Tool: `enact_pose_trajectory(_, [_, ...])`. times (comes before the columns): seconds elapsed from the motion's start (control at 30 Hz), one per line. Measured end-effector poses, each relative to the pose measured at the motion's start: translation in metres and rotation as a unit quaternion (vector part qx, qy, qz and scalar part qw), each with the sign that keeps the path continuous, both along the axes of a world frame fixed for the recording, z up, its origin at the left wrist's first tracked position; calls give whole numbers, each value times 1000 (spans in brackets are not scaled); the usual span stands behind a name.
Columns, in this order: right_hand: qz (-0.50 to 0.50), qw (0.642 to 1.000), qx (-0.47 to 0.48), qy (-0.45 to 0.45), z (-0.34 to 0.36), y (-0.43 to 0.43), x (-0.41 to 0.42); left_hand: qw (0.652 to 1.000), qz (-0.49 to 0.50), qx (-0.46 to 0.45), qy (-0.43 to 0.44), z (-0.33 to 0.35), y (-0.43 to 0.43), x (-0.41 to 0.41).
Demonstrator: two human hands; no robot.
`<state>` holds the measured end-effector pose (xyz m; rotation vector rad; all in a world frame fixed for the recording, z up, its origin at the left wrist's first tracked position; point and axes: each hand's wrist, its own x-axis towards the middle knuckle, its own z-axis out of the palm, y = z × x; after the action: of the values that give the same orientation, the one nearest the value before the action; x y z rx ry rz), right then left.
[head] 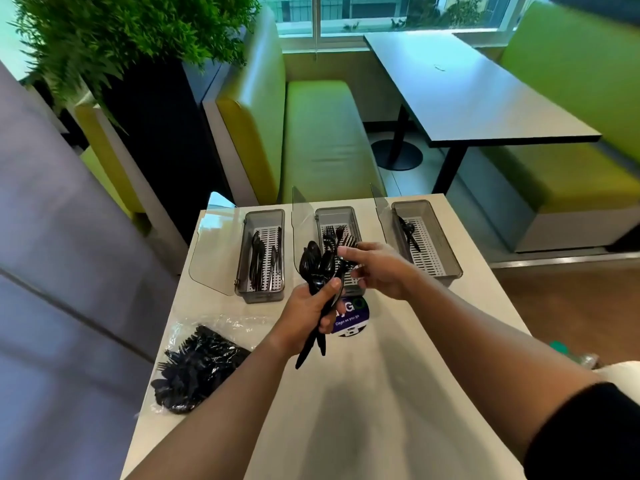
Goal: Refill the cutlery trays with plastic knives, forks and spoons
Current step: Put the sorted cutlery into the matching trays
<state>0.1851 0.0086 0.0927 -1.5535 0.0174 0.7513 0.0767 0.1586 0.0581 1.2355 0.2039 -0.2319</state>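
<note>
Sorting step: the left hand (308,313) grips a mixed bundle (316,268) at 6 o'clock of the middle tray (335,211); the right hand (379,270) pinches forks (343,241) from it. Next, these probably should go into this tray

The pale counter (398,393) carries three grey slotted trays in a row along its far edge: the left tray (265,216), middle tray (335,213) and right tray (410,207), each with a clear lid tipped open. Nearer, at the left edge, lies a clear bag of black cutlery (204,368). A round purple sticker (354,315) sits just in front of the middle tray.
</note>
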Motion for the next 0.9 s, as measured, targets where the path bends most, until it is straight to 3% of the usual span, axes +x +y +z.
enact_pose_trajectory(0.17, [-16,991,98,87,-12,-2,-8,1000,-6,0,6,-3,-6,3])
enact_pose_trajectory(0.47, [-112,981,135,83,0,-2,13,1000,-11,5,13,-8,-7,8])
enact_pose_trajectory(0.67, [-226,934,243,129,11,0,57,1000,7,10,20,-17,6,6])
enact_pose_trajectory(0.77, [-256,939,195,120,13,11,78,1000,13,11,24,-19,10,5])
enact_pose_trajectory(0.9, [-172,977,68,110,-8,32,95,999,24,10,35,-18,15,6])
